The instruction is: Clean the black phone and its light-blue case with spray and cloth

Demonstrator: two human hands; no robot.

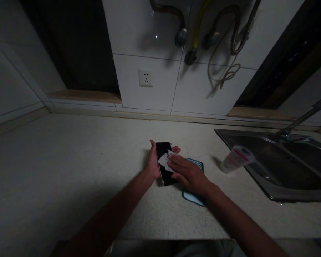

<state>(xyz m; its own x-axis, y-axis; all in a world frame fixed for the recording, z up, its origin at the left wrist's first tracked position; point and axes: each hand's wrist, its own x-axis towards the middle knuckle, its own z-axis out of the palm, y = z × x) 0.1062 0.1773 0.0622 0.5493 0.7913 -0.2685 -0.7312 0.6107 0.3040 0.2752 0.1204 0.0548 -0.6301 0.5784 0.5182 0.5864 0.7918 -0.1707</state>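
Note:
My left hand (153, 162) grips a black phone (162, 149) by its edges, screen up, just above the pale countertop (69, 160). My right hand (188, 173) presses a small white wipe (165, 160) onto the phone's screen with its fingers held together. A light blue phone case (194, 197) lies on the counter under my right hand and wrist, mostly hidden.
A white tube with red print (237, 159) lies tilted against the rim of the steel sink (262, 187) at right, with a faucet (302, 121) above. A wall socket (146, 77) and hanging hoses (224, 43) are on the tiled back wall.

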